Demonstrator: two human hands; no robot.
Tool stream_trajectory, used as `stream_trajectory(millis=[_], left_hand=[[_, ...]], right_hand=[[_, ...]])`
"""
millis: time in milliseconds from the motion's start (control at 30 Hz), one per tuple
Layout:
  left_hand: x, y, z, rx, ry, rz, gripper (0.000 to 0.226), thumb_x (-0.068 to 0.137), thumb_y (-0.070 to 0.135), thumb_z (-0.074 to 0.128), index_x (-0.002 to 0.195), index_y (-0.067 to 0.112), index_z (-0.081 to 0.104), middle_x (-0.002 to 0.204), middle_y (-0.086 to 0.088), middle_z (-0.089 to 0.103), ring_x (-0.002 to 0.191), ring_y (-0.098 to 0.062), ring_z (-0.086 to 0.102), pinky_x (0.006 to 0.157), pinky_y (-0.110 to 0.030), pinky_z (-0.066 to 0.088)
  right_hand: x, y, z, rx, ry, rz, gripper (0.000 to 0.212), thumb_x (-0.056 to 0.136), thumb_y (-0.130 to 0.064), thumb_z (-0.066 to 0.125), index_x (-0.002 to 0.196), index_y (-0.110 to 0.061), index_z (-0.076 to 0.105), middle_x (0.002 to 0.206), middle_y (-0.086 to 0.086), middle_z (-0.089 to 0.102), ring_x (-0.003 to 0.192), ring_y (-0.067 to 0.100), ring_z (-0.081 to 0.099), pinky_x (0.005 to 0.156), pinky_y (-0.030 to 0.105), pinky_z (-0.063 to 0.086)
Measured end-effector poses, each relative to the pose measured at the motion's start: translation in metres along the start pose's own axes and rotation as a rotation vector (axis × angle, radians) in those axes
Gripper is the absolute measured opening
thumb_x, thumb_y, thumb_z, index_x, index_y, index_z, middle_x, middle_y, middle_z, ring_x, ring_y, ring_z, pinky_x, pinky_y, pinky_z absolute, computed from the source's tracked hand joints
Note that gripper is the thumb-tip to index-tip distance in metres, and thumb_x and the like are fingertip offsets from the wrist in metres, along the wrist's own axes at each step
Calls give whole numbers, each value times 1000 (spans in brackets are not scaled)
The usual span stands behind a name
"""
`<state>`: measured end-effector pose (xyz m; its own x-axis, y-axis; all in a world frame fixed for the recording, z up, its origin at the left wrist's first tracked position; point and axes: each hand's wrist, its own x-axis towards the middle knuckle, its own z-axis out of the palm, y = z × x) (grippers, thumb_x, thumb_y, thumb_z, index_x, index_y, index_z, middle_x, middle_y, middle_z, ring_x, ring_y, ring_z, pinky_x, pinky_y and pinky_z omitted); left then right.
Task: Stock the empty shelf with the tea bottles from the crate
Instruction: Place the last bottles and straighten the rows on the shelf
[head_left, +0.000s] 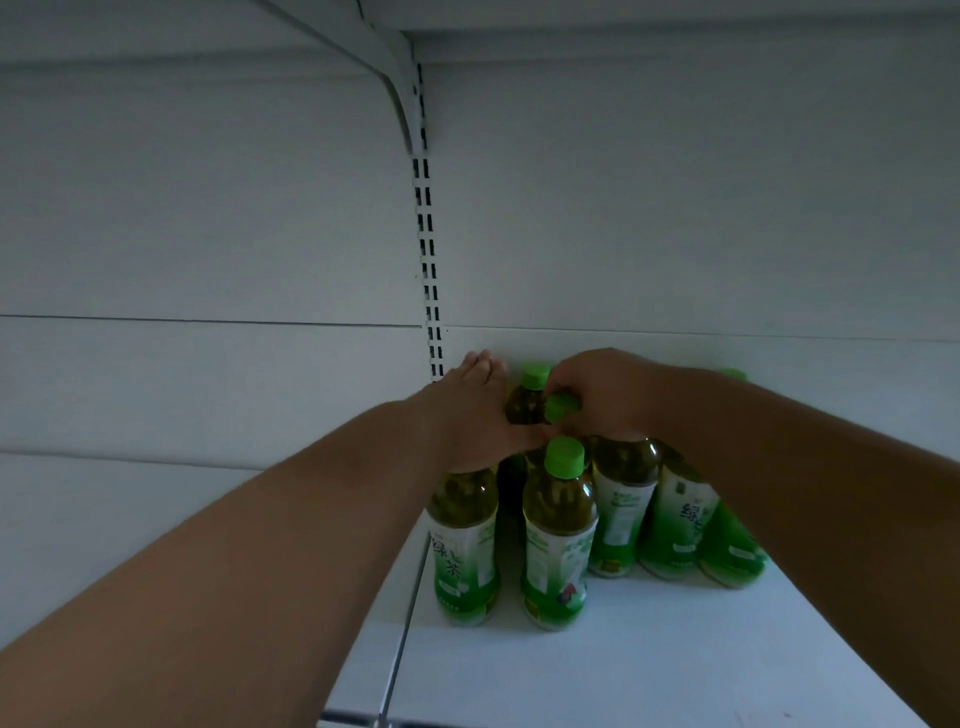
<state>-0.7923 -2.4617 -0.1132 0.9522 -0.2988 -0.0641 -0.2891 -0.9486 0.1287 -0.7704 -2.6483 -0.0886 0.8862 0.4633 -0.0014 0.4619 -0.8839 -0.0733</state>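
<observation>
Tea bottles sit clustered at the back of the shelf (649, 649), centre-right of the frame, tight against the back wall (675, 234). Front bottle (558, 535) stands upright, green cap clear. My right hand (605, 395) is curled around the neck of a bottle (558, 408) in the middle of the pack, cap poking out between thumb and fingers. My left hand (475, 415) lies mostly flat, fingers extended toward the wall, palm pressing the side of a back-row bottle (524, 402); can't tell if it actually grips anything. Crate not in frame. To do this well: left hand braces the neighbours, right lowers its bottle straight down into the gap, no tilt, labels forward. Slotted upright (428, 260) marks the left bay, bare in view.
</observation>
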Motion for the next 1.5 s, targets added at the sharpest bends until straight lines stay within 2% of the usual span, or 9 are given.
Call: stream_trajectory(millis=[367,567,667,867,933,1033,1100,1267,1500], left_hand=[[7,-7,3,22,-3,24,119,82,62,63,157,7,-11,166,-11,-15,152,-22,-13,121,-37,3],[6,-7,4,-52,-24,0,117,81,68,56,157,11,-11,166,-7,-16,151,-18,-15,121,-36,0],[4,-3,2,-58,-24,0,102,88,73,35,159,7,4,167,-10,-12,152,-20,-12,122,-35,-3],[-2,2,-2,-210,60,-12,67,106,36,40,158,5,11,167,-13,3,153,-26,2,119,-32,3],[-1,2,-2,-171,44,-16,69,106,41,33,158,4,6,167,-13,-1,153,-23,-2,121,-34,3],[-2,2,-1,-138,6,-33,77,103,54,25,159,10,-4,167,-7,-11,152,-16,-10,123,-37,0],[-3,1,0,-140,16,-36,78,103,56,25,159,12,-5,167,-4,-12,152,-14,-11,122,-36,0],[-4,1,1,-154,25,-50,76,103,56,24,159,15,-4,167,-2,-11,151,-11,-12,123,-36,0],[-4,2,0,-163,29,-59,76,102,57,24,160,15,-4,167,-2,-11,152,-13,-11,122,-36,0]], right_hand=[[3,-14,-11,-27,130,-62,37,82,-43,78,105,-15,69,85,-4,49,87,20,52,70,27,33],[5,-16,5,-13,129,-47,39,83,-47,75,102,-14,70,82,-3,50,84,21,52,68,28,35],[8,-19,3,-23,110,-32,38,83,-46,75,103,-12,73,91,2,60,90,23,58,70,29,39],[-12,-14,-7,144,182,71,40,90,-50,67,113,-18,63,109,0,64,100,21,59,80,31,47],[-29,-14,-9,238,192,32,32,91,-53,62,109,-27,63,104,-6,64,95,15,60,77,31,49],[-51,-22,-7,210,-46,-71,36,87,-62,62,109,-34,64,98,-15,61,87,2,55,67,25,39],[-55,-24,0,83,-100,-131,41,86,-57,68,114,-27,64,101,-8,61,89,11,57,67,27,38],[-49,-27,7,54,-1,-121,37,84,-51,73,102,-19,66,95,0,63,85,16,57,66,30,40],[-45,-34,14,53,51,-136,34,82,-55,73,87,-25,57,78,-10,53,67,2,45,53,24,29]])
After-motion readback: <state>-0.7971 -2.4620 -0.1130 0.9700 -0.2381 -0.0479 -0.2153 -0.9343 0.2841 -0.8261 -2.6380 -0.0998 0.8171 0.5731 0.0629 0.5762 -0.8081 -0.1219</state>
